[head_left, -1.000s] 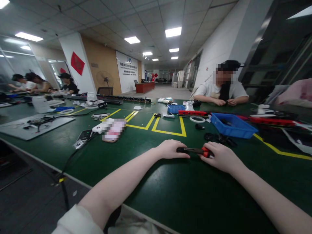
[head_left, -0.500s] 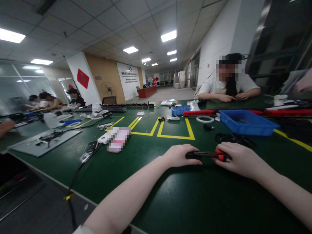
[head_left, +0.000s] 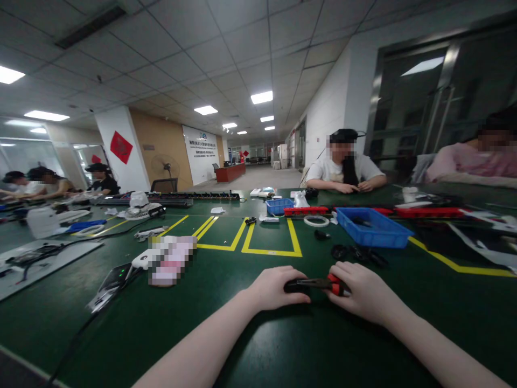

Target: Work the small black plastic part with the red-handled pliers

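Red-handled pliers (head_left: 319,283) lie level just above the green table, with my right hand (head_left: 365,291) closed round their handles. The dark jaws point left, onto a small black part (head_left: 294,286). That part is pinched between the thumb and fingers of my left hand (head_left: 271,290), which partly hide it, so its exact kind is unclear. Jaws and part meet, though I cannot tell how firmly they grip. Beyond my right hand lies a cluster of black pieces (head_left: 357,253), and a small dark piece (head_left: 322,234) rests farther back.
A large blue tray (head_left: 374,240) stands behind the black pieces, with a smaller blue tray (head_left: 278,207) farther back. Red strips (head_left: 307,211) and a white ring (head_left: 316,221) lie nearby. To the left are a power bank (head_left: 115,277) and cable. A person (head_left: 345,167) sits opposite.
The view has turned rightward and up, so the table's things appear farther left and lower. Both hands keep their hold, with the pliers still at the black part.
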Motion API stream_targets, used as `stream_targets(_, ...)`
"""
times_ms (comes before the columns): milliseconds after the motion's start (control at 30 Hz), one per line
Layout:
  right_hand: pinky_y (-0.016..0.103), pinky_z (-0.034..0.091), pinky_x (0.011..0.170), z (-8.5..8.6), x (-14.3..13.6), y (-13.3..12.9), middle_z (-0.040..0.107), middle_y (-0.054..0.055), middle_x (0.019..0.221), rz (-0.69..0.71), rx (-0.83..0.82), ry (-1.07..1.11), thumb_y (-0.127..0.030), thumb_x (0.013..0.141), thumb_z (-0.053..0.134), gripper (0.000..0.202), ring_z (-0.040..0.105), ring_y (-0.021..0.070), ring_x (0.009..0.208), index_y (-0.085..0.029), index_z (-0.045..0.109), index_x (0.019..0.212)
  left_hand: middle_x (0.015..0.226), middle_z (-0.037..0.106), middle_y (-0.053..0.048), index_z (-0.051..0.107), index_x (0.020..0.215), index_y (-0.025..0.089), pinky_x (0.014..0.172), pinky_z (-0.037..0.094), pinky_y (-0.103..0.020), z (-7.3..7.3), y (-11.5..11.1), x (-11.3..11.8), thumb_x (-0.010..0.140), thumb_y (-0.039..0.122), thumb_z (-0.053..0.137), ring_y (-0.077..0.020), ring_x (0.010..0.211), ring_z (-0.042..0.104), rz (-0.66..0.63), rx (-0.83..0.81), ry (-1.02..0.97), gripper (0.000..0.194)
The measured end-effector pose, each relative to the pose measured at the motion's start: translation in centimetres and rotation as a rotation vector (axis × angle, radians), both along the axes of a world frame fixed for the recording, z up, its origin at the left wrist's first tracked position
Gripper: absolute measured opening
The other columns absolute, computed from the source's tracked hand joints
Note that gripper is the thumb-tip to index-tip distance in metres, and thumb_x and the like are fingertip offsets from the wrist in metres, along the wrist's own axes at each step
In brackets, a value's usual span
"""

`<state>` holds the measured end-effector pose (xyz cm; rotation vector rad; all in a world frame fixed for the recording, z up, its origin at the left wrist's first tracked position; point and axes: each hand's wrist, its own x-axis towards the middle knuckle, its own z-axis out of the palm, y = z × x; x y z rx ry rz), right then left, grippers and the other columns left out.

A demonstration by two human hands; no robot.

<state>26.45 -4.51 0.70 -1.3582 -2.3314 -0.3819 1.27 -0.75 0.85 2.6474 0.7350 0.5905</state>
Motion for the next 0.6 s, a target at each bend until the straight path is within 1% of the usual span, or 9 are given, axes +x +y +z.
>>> stream_targets(133,0.032,0.041,0.068,0.8,-0.6,-1.0,0.063,0.005,0.084,-0.021,-0.033,0.002,-0.035,0.075,0.062,0.015,0.057,0.0191,0.074,-0.022,0.059,0.08,0.105,0.062,-0.004,0.062,0.118,0.023,0.081,0.046,-0.028,-0.3,-0.1,0.4,0.082,0.053,0.064,-0.0201,0.095,0.06,0.019,0.03,0.049,0.047)
stream_targets(200,0.033,0.042,0.07,1.2,-0.8,-1.4,0.063,0.006,0.086,-0.047,-0.071,0.002,-0.033,0.075,0.063,0.014,0.057,0.0199,0.077,-0.021,0.06,0.081,0.104,0.061,-0.004,0.064,0.115,0.023,0.082,0.045,-0.028,-0.5,-0.1,0.6,0.081,0.053,0.065,-0.0199,0.095,0.059,0.005,0.043,0.048,0.045)
stream_targets(300,0.033,0.042,0.072,1.5,-0.8,-2.0,0.063,0.005,0.088,-0.09,-0.111,0.023,-0.031,0.075,0.063,0.014,0.057,0.0205,0.08,-0.021,0.062,0.083,0.104,0.06,-0.004,0.064,0.114,0.025,0.084,0.044,-0.029,-0.8,-0.2,0.8,0.08,0.051,0.066,-0.0196,0.094,0.057,0.019,0.048,0.036,0.043)
stream_targets(400,0.033,0.042,0.072,1.7,-0.6,-2.3,0.063,0.005,0.088,-0.106,-0.138,0.067,-0.03,0.073,0.063,0.013,0.057,0.0208,0.081,-0.021,0.062,0.082,0.103,0.059,-0.002,0.065,0.113,0.026,0.084,0.043,-0.029,-0.9,-0.2,0.9,0.078,0.048,0.068,-0.0194,0.095,0.056,0.03,0.043,0.042,0.041)
stream_targets(533,0.033,0.041,0.072,1.8,-0.3,-2.4,0.063,0.005,0.089,-0.142,-0.166,0.1,-0.031,0.074,0.062,0.014,0.056,0.0212,0.082,-0.02,0.062,0.082,0.103,0.059,-0.002,0.066,0.109,0.025,0.085,0.043,-0.029,-0.9,-0.4,1.1,0.077,0.044,0.069,-0.0194,0.096,0.054,0.035,0.01,0.038,0.037)
stream_targets(600,0.033,0.041,0.073,1.7,-0.3,-2.4,0.063,0.005,0.089,-0.153,-0.174,0.114,-0.031,0.074,0.062,0.014,0.056,0.0211,0.083,-0.02,0.062,0.082,0.104,0.059,-0.002,0.065,0.111,0.026,0.086,0.043,-0.029,-0.9,-0.5,1.1,0.076,0.041,0.069,-0.0193,0.096,0.054,0.033,-0.007,0.02,0.037)
